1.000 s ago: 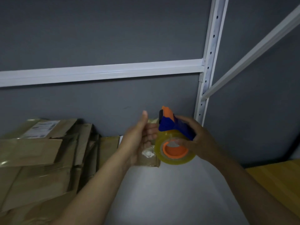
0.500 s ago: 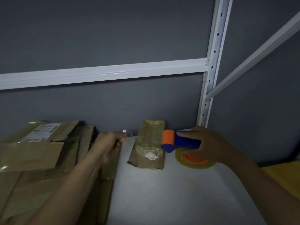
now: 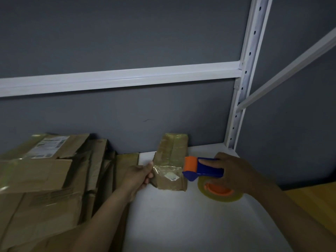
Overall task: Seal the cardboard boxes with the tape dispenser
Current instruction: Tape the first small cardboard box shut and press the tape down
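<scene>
Tape dispenser (image 3: 203,169), gripped by right hand (image 3: 236,171), points nose-first at right edge of small box (image 3: 172,160), probably to start a strip; left hand (image 3: 138,176) grips its left edge, steadying.

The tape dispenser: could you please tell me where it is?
In the head view, the tape dispenser sits right of centre in the right hand, its orange nose at the small taped box on the white shelf.

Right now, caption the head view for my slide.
Right hand holds blue-and-orange tape dispenser at small taped cardboard box; left hand grips its left edge.
</scene>
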The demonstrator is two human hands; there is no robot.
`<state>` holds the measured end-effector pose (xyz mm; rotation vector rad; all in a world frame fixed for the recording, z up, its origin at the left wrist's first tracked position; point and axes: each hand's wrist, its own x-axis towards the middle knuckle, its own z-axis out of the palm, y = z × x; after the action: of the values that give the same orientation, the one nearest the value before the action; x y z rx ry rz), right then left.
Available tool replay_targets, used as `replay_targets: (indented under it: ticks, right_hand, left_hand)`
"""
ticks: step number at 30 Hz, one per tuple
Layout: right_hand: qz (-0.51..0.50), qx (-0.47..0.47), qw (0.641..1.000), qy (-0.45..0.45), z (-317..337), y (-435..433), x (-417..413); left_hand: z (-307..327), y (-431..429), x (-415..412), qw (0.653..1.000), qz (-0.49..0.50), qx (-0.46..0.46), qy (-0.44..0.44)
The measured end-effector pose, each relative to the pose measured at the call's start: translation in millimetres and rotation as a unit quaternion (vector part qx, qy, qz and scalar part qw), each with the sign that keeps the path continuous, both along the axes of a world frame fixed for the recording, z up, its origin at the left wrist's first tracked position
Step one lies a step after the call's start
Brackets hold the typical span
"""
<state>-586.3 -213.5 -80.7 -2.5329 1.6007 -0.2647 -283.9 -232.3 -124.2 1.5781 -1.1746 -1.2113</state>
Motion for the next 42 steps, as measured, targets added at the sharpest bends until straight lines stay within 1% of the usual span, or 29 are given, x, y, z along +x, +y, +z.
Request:
replay_targets:
  ticks: [2, 3, 5, 6, 7, 8, 9, 10, 11, 12, 14, 15, 16, 18, 20, 22, 23, 25, 28, 31, 34, 39, 42]
  right_hand:
    - [-0.005, -0.002, 1.0, 0.001, 0, 0, 3]
    - [-0.007, 0.0, 1.0, 0.0, 0, 0, 5]
    - [-0.003, -0.006, 1.0, 0.0, 0, 0, 13]
    - [0.001, -0.011, 1.0, -0.001, -1, 0, 18]
    - [0.003, -0.016, 1.0, -0.003, -3, -1, 23]
    - [0.004, -0.019, 1.0, -0.009, -5, -1, 28]
    - [0.003, -0.021, 1.0, -0.014, -7, -1, 32]
    - [0.003, -0.023, 1.0, -0.018, -9, -1, 36]
    - [0.004, -0.025, 0.999, -0.02, -9, -1, 38]
    - [0.006, -0.027, 0.999, -0.02, -9, -1, 38]
    - [0.005, -0.024, 0.999, -0.023, -9, -1, 38]
    - [0.003, -0.02, 1.0, -0.023, -9, -1, 38]
    - [0.002, -0.019, 1.0, -0.02, -10, 0, 38]
    - [0.0, -0.022, 1.0, -0.012, -9, 2, 36]
    - [-0.004, -0.011, 1.0, -0.018, -9, 4, 33]
    - [-0.009, 0.015, 0.999, -0.043, -9, 6, 24]
    - [-0.013, 0.028, 0.998, -0.053, -9, 9, 18]
    - [-0.023, 0.037, 0.998, -0.044, -8, 17, 3]
    - [-0.036, 0.007, 0.999, 0.026, -2, 29, -4]
    - [-0.02, -0.067, 0.995, 0.076, -3, 32, 16]
    - [-0.015, -0.099, 0.992, 0.079, -6, 29, 39]
    - [-0.033, -0.088, 0.994, 0.057, -6, 26, 50]
    - [-0.066, -0.062, 0.995, 0.045, -2, 21, 50]
  left_hand:
    - [-4, -2, 3, 0.996, 0.004, -0.037, -0.081]
    - [-6, -1, 6, 0.992, 0.015, -0.075, -0.101]
    - [-6, 0, 8, 0.983, 0.013, -0.159, -0.09]
    - [-5, 2, 7, 0.977, -0.02, -0.192, -0.085]
    - [-2, 5, 5, 0.97, -0.065, -0.212, -0.104]
    - [0, 6, 4, 0.955, -0.106, -0.223, -0.162]
    - [2, 5, 4, 0.927, -0.138, -0.237, -0.258]
    - [1, 3, 7, 0.883, -0.158, -0.259, -0.358]
    - [1, -1, 11, 0.839, -0.175, -0.277, -0.434]
    - [4, -4, 13, 0.809, -0.197, -0.278, -0.479]
    - [7, -7, 8, 0.768, -0.236, -0.289, -0.52]
    - [8, -5, 1, 0.739, -0.247, -0.314, -0.543]
    - [8, -3, -5, 0.718, -0.251, -0.328, -0.561]
    - [4, -4, -11, 0.698, -0.245, -0.354, -0.573]
    - [2, -8, -7, 0.704, -0.255, -0.359, -0.558]
    - [2, -12, 1, 0.713, -0.258, -0.351, -0.55]
    - [2, -13, 3, 0.71, -0.259, -0.344, -0.558]
    - [1, -13, 3, 0.709, -0.264, -0.322, -0.569]
    - [2, -12, -2, 0.712, -0.255, -0.323, -0.569]
    - [2, -11, -2, 0.707, -0.255, -0.344, -0.563]
    - [3, -7, -6, 0.698, -0.254, -0.358, -0.565]
    - [12, 3, -17, 0.701, -0.248, -0.343, -0.574]
    - [16, 8, -20, 0.72, -0.246, -0.301, -0.575]
